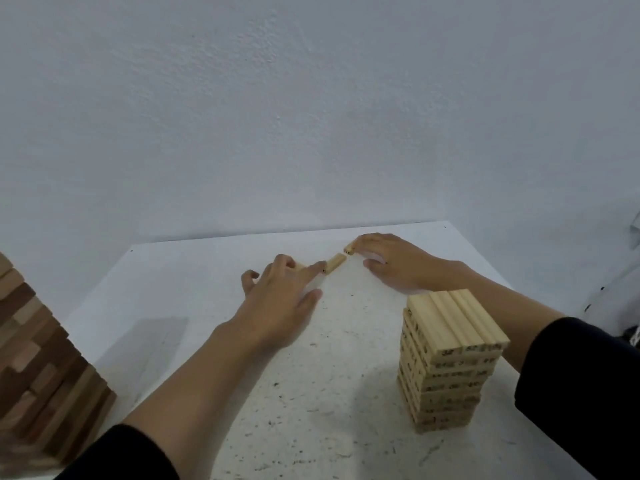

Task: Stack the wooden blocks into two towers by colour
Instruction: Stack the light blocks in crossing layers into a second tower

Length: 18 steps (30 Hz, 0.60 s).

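A tower of light wooden blocks stands at the right front of the white table. A tower of darker brown blocks stands at the left edge, partly cut off by the frame. One loose light block lies near the table's far edge. My left hand is spread palm down, and its index fingertip touches that block's near end. A second light block pokes out from under the fingers of my right hand, which lies flat over it; the rest of that block is hidden.
A pale wall rises right behind the table's far edge. The table's right edge runs diagonally past the light tower, with dark items beyond it at the far right. My right forearm passes close behind the light tower.
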Each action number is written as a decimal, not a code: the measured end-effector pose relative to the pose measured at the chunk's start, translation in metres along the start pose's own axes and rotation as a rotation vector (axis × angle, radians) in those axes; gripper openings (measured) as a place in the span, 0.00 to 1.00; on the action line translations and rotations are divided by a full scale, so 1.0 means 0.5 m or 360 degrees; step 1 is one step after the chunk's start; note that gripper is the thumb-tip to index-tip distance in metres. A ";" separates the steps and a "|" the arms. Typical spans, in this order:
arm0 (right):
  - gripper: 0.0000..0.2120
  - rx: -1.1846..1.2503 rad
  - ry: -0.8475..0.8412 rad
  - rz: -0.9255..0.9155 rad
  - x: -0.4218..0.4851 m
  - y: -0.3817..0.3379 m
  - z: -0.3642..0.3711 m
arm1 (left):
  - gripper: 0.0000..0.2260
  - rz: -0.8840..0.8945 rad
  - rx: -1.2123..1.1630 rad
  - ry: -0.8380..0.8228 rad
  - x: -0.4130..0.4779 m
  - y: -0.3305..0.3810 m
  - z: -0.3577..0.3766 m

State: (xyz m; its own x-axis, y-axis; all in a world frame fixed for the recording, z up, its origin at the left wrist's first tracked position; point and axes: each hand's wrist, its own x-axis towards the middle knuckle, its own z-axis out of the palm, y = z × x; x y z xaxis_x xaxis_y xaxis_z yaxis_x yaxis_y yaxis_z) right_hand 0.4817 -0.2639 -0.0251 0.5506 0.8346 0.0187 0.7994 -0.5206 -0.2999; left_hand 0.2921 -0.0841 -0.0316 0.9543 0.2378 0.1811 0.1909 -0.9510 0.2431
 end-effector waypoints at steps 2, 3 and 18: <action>0.19 0.0061 0.0069 0.0003 0.001 0.005 0.003 | 0.20 0.0065 0.0053 -0.0015 0.016 0.006 0.012; 0.18 0.0105 0.0114 0.0014 0.000 0.009 0.004 | 0.19 0.0081 0.0065 -0.0022 0.022 0.007 0.015; 0.21 0.0274 -0.0388 -0.0205 -0.043 -0.074 -0.064 | 0.14 0.0139 0.0020 0.0075 -0.025 0.026 -0.009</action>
State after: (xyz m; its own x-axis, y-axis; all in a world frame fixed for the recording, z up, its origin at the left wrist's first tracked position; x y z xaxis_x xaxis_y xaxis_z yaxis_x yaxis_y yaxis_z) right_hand 0.4480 -0.2682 0.0160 0.3571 0.9210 -0.1558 0.7948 -0.3872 -0.4673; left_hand 0.2816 -0.0985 -0.0265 0.9556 0.1624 0.2459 0.1103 -0.9709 0.2124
